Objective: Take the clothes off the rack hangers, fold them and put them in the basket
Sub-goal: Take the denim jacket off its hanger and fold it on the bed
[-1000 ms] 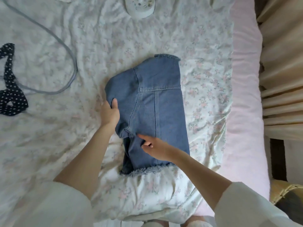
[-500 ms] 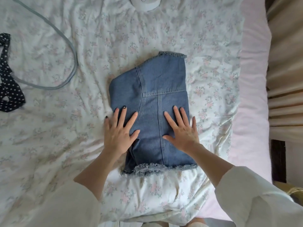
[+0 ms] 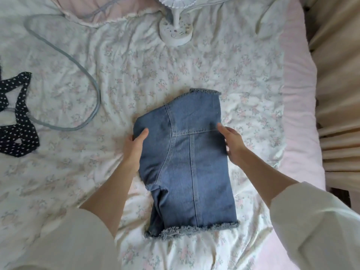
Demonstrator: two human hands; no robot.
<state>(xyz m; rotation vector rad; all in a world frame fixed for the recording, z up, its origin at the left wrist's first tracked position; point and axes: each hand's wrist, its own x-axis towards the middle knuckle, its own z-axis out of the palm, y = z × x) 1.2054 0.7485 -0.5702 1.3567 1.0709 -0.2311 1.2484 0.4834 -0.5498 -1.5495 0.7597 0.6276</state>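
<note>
Denim shorts (image 3: 187, 162) sit folded on the floral bedsheet (image 3: 136, 75), frayed hems at the near and far ends. Left hand (image 3: 134, 149) grips the left edge, thumb on top; right hand (image 3: 232, 145) grips the right edge – fingers tucked underneath. Polka-dot garment (image 3: 17, 121) lies far left, small white fan (image 3: 176, 30) beyond.

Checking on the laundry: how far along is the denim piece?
Done: the denim garment lies folded on the floral bedspread. In hand: left hand and right hand grip its sides. Left: basket it; no basket in view.
</note>
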